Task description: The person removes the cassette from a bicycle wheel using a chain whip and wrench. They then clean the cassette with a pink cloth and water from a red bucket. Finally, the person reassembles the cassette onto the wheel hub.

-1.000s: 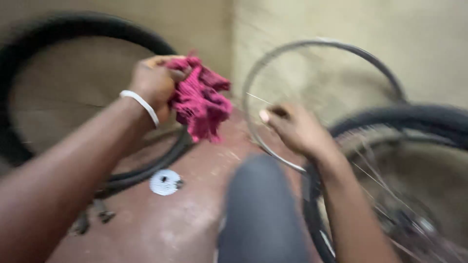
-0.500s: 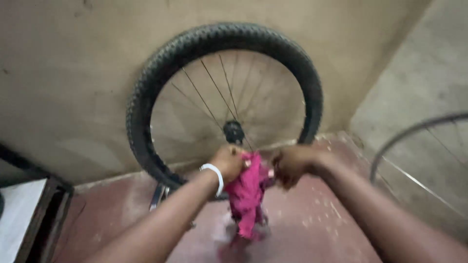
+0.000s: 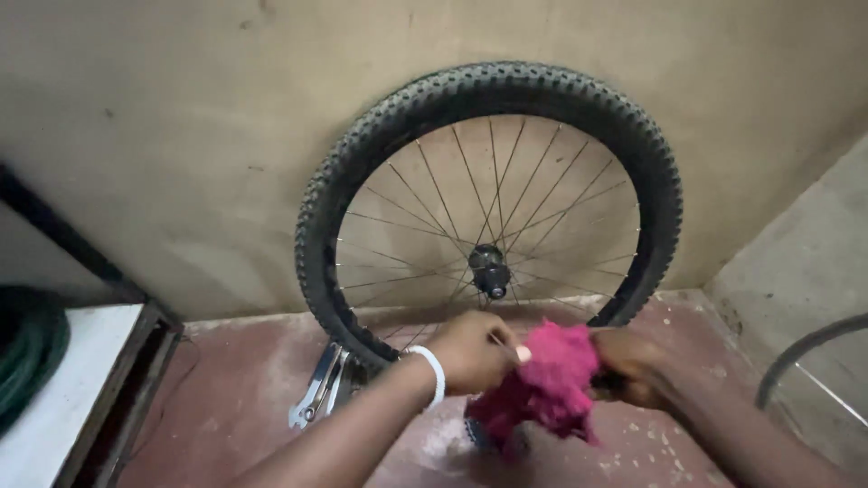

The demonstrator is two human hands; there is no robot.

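1. Two hands meet over a bunched pink rag (image 3: 542,384), low in the head view, just in front of a spoked bicycle wheel (image 3: 488,208) that leans upright against the tan wall (image 3: 181,136).
2. Left hand (image 3: 470,351), with a white band (image 3: 432,372) at the wrist, is curled closed on the rag's left edge; thumb and fingertips pinch the cloth.
3. Right hand (image 3: 633,366) is closed on the rag's right side, its fingers partly buried in the folds, so how tightly it grips cannot be told.
4. The rag is held above the reddish floor (image 3: 253,407), its lower folds hanging between the two forearms; something dark beneath it is too hidden to identify.
5. Metal tools (image 3: 316,389) lie on the floor by the tyre's lower left; a bare rim (image 3: 805,361) shows at the right edge, and a white shelf (image 3: 63,398) with a green coil (image 3: 32,348) at the left.
6. Compared with half a second ago, both hands sit lower in view and the rag is gathered into a tighter bunch instead of hanging long; the wheel fills more of the view. A second ago the left hand alone held the rag while the right touched the bare rim.
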